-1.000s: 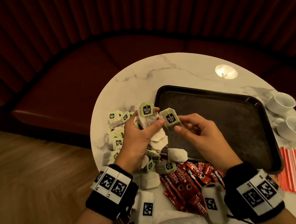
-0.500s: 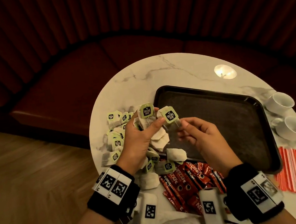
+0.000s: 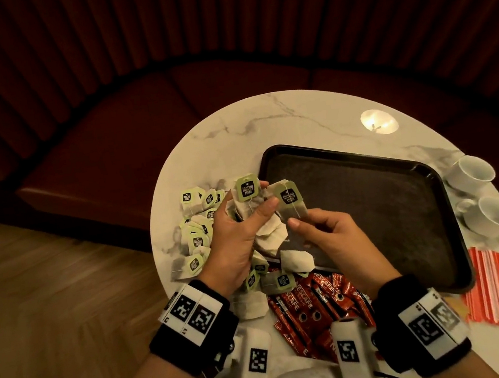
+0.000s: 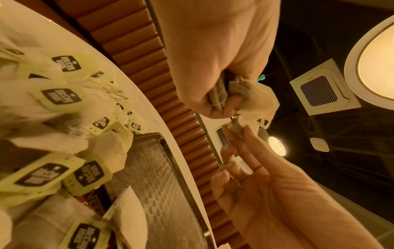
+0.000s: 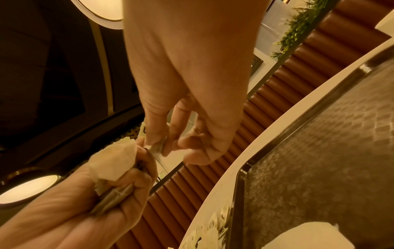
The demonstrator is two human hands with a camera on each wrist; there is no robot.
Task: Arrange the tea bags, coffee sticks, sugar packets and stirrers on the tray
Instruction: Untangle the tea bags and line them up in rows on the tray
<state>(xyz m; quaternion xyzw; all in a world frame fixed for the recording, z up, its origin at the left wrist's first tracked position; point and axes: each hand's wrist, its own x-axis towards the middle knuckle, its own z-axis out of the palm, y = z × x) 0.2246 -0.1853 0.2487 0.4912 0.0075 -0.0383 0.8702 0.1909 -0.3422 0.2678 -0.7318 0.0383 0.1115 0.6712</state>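
Your round white marble table (image 3: 264, 122) stands before a curved dark red leather bench (image 3: 164, 104); on it lies the dark rectangular plastic tray (image 3: 373, 202), bare inside. Just left of the tray sits the loose heap of white paper tea bags with pale green tags (image 3: 196, 229), and near your wrists the pile of red coffee sticks (image 3: 307, 303). The bundle of red-and-white striped stirrers (image 3: 489, 289) lies right of the tray, below two white ceramic cups (image 3: 485, 195). Your left hand (image 3: 239, 239) grips a bunch of tea bags (image 3: 247, 195) above the heap. Your right hand (image 3: 330, 238) pinches one green-tagged tea bag (image 3: 290, 202) between thumb and fingertips, over the tray's left edge.
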